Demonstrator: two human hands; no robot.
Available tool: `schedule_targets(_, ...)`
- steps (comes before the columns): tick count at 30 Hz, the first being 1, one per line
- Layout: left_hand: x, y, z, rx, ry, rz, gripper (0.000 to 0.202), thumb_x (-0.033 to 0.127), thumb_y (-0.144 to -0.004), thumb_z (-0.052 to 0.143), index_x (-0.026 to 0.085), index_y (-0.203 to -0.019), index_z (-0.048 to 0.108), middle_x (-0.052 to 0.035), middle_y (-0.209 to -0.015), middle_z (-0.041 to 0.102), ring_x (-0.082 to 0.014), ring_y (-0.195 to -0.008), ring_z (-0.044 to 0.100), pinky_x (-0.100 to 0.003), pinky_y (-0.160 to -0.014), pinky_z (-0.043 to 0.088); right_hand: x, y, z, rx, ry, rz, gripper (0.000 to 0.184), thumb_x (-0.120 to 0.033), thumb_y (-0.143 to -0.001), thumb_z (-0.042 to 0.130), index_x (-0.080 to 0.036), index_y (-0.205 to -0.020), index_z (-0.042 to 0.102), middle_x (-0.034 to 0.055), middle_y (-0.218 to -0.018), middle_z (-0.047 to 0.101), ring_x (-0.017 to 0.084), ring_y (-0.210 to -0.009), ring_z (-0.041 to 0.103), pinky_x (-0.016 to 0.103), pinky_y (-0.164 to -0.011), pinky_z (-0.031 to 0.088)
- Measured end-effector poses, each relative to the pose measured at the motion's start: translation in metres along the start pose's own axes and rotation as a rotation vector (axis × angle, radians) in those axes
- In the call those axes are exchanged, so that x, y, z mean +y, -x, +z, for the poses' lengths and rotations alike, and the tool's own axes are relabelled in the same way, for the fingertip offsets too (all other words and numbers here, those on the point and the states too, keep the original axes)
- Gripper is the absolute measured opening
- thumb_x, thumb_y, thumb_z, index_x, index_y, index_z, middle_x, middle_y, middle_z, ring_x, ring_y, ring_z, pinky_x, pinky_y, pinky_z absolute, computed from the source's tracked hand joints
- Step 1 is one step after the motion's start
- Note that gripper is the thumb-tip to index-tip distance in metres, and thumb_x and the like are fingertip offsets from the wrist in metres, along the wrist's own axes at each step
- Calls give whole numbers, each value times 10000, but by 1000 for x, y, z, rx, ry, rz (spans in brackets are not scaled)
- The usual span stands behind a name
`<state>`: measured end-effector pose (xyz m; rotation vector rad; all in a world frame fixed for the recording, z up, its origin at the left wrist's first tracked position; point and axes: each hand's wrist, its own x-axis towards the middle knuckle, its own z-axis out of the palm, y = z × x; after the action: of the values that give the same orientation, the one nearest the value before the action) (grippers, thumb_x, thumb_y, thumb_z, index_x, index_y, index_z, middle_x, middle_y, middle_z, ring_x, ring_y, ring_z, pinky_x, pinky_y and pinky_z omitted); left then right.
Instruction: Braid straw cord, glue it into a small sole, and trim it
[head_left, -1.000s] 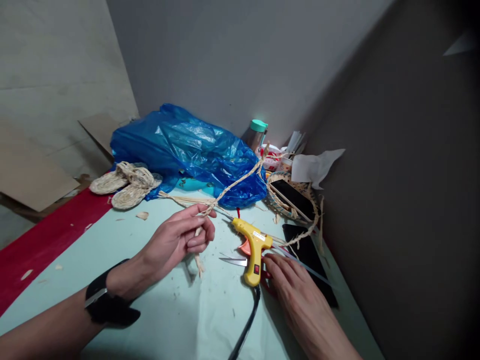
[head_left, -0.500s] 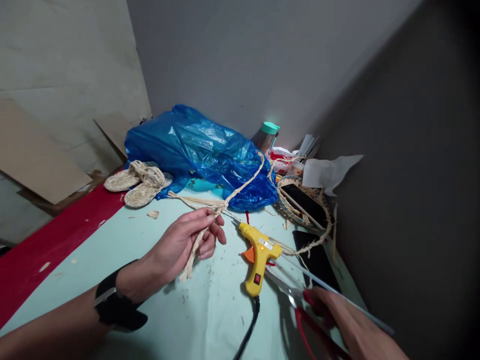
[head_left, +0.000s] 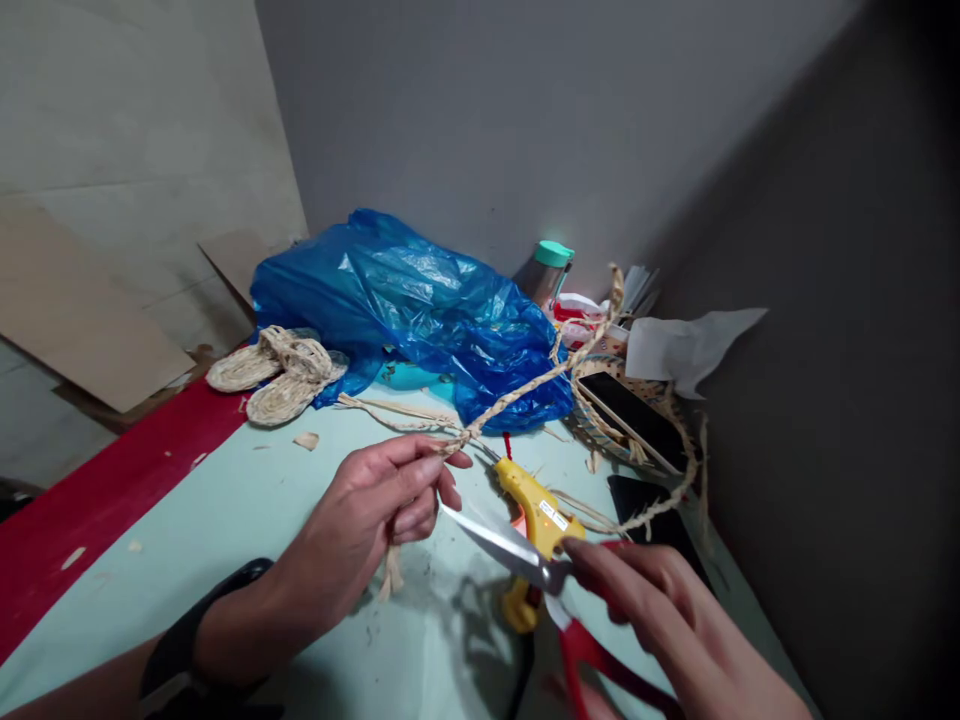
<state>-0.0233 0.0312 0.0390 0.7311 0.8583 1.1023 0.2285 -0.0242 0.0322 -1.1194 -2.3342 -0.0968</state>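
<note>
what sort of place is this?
Likely a small craft workspace, judging by the yellow glue gun, the red-handled scissors and the braided cord of straw-like fibre.

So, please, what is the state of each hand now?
Left hand: closed, pinching the braided cord.
Right hand: closed, holding the scissors by the red handles.

One head-worn camera looked forward and down.
It faced across the table [head_left: 397, 660] to the grey wall [head_left: 465, 120], with the left hand [head_left: 375, 510] and right hand [head_left: 675, 610] close in the lower half and the wall farther off.
</note>
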Motion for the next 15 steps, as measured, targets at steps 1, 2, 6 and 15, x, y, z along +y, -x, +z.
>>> schedule_targets(1,0,1,1,1,15,-6,137,209,-847,686,122,-907,772,-31,-713,615,-46,-509,338,-178,-469,264,-3,-11,2,21,-17,-4,367,-308,-972,497,-168,-1306,555,133,-957,651,194,-756,706,219,-607,627)
schedule_targets(2,0,2,1,-4,32,-11,153,202,-828,690,119,-923,775,-23,-693,599,-50,-507,338,-182,-467,269,-5,-21,4,25,-28,-18,384,-329,-970,502,-149,-1306,549,150,-982,640,207,-784,707,239,-624,634)
schedule_targets(6,0,0,2,-20,62,-1,141,196,-804,673,118,-871,771,-2,-593,568,-59,-450,359,-204,-445,296,-2,-40,9,-32,-39,-7,391,-306,-952,539,-152,-1312,548,148,-987,624,208,-763,688,271,-615,632)
schedule_targets(15,4,5,2,39,-229,0,235,329,-883,622,168,-798,770,28,-419,479,-94,-396,388,-222,-412,314,13,-37,17,-9,1,-38,409,-333,-960,522,-148,-1324,527,132,-981,609,186,-737,668,224,-568,597)
